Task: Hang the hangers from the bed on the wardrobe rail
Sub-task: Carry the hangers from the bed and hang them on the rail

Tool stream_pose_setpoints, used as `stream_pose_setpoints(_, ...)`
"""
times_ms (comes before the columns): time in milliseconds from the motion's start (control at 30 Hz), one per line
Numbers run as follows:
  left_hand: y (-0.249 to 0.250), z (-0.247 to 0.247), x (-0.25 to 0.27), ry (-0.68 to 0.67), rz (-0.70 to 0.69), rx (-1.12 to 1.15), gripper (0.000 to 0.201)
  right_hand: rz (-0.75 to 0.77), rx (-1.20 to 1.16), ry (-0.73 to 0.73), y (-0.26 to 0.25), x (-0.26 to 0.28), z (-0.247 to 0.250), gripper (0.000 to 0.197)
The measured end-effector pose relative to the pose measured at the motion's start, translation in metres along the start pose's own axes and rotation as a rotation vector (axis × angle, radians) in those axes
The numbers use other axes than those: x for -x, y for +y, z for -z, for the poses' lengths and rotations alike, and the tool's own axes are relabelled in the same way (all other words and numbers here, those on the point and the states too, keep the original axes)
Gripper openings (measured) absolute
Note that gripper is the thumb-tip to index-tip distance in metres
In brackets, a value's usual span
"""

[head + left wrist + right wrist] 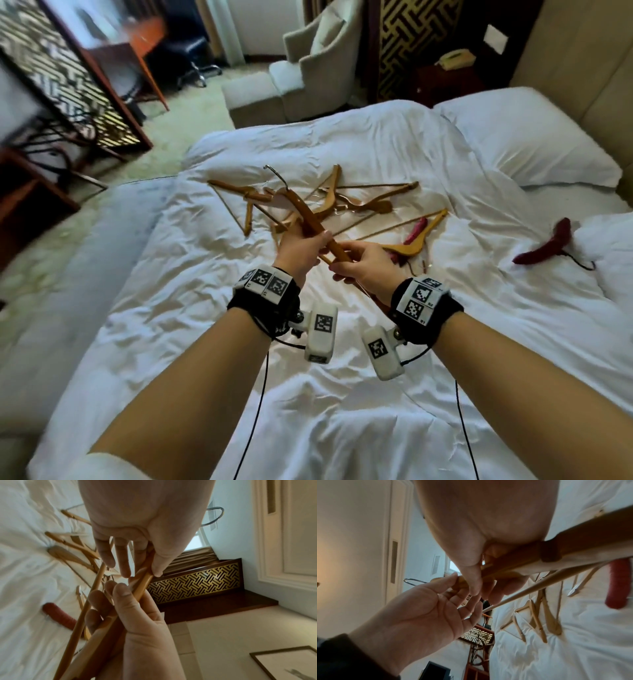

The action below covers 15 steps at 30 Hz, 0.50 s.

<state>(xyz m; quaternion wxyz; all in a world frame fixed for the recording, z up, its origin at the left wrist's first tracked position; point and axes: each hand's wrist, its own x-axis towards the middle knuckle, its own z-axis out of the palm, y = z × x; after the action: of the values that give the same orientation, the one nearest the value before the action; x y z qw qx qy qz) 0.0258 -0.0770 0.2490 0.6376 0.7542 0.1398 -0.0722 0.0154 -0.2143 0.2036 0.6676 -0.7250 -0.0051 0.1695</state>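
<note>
My left hand (pixel 301 251) and right hand (pixel 363 265) both grip one wooden hanger (pixel 308 214) above the bed's (pixel 342 394) middle, over the hanger pile (pixel 329 202).

Tan wooden hangers (pixel 310 212), red padded hanger (pixel 544 248), white duvet (pixel 342 411).

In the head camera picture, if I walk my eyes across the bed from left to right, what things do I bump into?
Pile of wooden hangers → left hand → right hand → pink padded hanger → dark red padded hanger.
</note>
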Motion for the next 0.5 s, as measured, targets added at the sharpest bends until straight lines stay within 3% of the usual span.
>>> stream_pose_setpoints(400, -0.009, 0.151, 0.095, 0.242, -0.069, 0.138, 0.009, 0.055, 0.164, -0.197, -0.056, 0.056, -0.134, 0.021)
stream_pose_setpoints(501, -0.013, 0.190, 0.125, 0.314, -0.082, 0.171, 0.017, 0.084, 0.208, -0.229, -0.067, 0.077, -0.168, 0.022)
